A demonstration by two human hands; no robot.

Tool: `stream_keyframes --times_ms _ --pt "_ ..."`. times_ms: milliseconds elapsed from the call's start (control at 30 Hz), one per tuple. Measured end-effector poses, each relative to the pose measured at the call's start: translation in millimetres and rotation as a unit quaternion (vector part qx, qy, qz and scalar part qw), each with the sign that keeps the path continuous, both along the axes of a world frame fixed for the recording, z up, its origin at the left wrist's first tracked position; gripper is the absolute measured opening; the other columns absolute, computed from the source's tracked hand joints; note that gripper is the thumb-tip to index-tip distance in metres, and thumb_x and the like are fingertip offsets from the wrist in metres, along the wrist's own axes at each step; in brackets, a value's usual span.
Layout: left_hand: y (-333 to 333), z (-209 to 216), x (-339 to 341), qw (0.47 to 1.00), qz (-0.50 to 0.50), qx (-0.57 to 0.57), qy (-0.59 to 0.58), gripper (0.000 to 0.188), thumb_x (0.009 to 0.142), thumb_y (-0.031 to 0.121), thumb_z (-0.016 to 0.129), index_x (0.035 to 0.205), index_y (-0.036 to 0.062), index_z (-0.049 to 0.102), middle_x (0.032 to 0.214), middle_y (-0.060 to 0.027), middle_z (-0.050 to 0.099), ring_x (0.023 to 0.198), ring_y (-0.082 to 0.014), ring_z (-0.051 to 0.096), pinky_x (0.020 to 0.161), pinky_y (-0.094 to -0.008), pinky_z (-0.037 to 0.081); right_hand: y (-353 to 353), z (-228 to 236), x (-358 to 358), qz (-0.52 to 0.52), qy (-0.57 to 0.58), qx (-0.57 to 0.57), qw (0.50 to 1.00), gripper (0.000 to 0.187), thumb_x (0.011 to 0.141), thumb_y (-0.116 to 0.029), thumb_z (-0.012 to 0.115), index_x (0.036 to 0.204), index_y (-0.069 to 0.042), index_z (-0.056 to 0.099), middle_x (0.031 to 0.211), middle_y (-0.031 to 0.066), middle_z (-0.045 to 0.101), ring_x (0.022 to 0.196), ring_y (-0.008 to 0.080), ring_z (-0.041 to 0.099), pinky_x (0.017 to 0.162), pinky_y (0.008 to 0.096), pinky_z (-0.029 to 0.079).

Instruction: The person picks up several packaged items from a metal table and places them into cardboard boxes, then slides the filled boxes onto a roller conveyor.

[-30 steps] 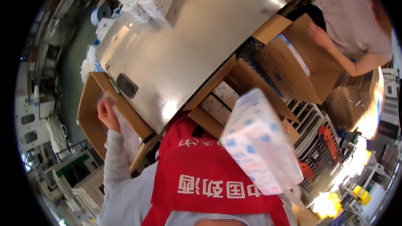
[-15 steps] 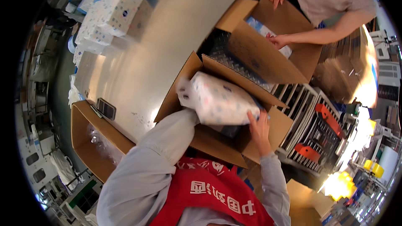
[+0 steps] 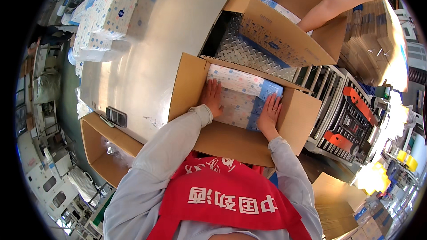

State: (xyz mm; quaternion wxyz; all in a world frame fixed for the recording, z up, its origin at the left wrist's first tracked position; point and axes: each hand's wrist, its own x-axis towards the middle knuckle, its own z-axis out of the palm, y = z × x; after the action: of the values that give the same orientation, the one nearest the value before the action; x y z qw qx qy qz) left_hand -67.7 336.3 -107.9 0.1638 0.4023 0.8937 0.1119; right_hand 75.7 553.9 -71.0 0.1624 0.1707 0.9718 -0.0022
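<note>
An open cardboard box (image 3: 231,146) stands in front of me, its flaps folded outward. Inside lie soft plastic-wrapped packs, white with small coloured spots and blue ends. One pack (image 3: 233,78) runs along the far wall, and another pack (image 3: 238,106) sits nearer and seems lower. My left hand (image 3: 212,98) is open, fingers stretched out over the packs' left end. At their blue right end, my right hand (image 3: 269,114) rests with its fingers extended, also open. How deep the packs reach is hidden.
Beyond my box, a co-worker's arm (image 3: 340,9) reaches into another carton (image 3: 284,40). Stacked spotted packs (image 3: 118,13) and a phone (image 3: 116,117) lie on the metal table (image 3: 147,58). A box with clear plastic (image 3: 100,151) is at left, a roller conveyor (image 3: 327,102) at right.
The spotted pack, held tilted above the box before, now lies flat inside against the far wall. My left hand has come into sight at its left end. The co-worker's arm reaches deeper into the other carton.
</note>
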Motion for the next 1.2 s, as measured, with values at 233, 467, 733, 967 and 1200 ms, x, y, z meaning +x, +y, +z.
stream_keyframes --times_ms 233,467,733,967,1200 --pt "46.8 -35.9 -36.9 0.971 -0.046 -0.213 -0.097 0.091 0.042 0.055 0.082 0.117 0.0072 0.062 0.126 -0.0207 0.054 0.12 -0.0335 0.051 0.103 -0.0438 0.04 38.6 -89.7 -25.2 -0.113 -0.25 -0.135 0.952 0.084 0.091 -0.031 0.049 0.146 0.007 -0.003 0.155 0.025 0.002 0.143 0.0414 0.004 0.115 0.0514 0.001" --pt "-51.0 196.3 -110.6 0.947 0.091 0.306 -0.026 0.038 0.083 0.027 0.06 0.116 0.0071 0.058 0.107 -0.0161 0.06 0.098 -0.0366 0.058 0.084 -0.0452 0.047 17.9 -9.1 -47.3 -0.041 0.182 -0.306 0.934 0.026 0.09 -0.012 0.053 0.11 0.003 0.062 0.103 0.0219 0.064 0.091 0.0376 0.063 0.078 0.043 0.051" --pt "-349.8 185.9 -440.3 0.741 0.523 0.106 0.407 0.097 0.073 0.073 0.059 0.148 0.0207 0.028 0.144 -0.03 0.031 0.134 -0.0477 0.025 0.107 -0.0587 0.019 -119.8 177.8 -232.4 0.177 0.403 -0.359 0.823 0.02 0.088 0.005 0.053 0.105 0.001 0.062 0.095 0.0137 0.061 0.084 0.0224 0.061 0.072 0.0284 0.05" --pt "-297.4 238.4 -481.1 0.897 0.426 -0.114 0.034 0.122 0.055 0.097 0.04 0.15 0.0216 0.025 0.12 -0.0276 0.054 0.11 -0.0397 0.056 0.094 -0.0486 0.042 -177.1 188.1 -250.2 0.146 0.297 -0.407 0.851 0.018 0.084 0.005 0.059 0.1 0.0 0.065 0.098 0.0138 0.062 0.089 0.0264 0.061 0.079 0.0315 0.049" --pt "-301.6 210.0 -400.8 0.823 0.496 0.275 0.022 0.096 0.071 0.064 0.069 0.133 -0.0034 0.041 0.094 -0.0235 0.066 0.088 -0.0322 0.066 0.077 -0.04 0.051 -213.0 187.0 -236.2 0.193 0.249 -0.45 0.836 0.022 0.081 0.004 0.063 0.102 -0.002 0.066 0.097 0.0112 0.063 0.089 0.0283 0.061 0.077 0.0347 0.049"
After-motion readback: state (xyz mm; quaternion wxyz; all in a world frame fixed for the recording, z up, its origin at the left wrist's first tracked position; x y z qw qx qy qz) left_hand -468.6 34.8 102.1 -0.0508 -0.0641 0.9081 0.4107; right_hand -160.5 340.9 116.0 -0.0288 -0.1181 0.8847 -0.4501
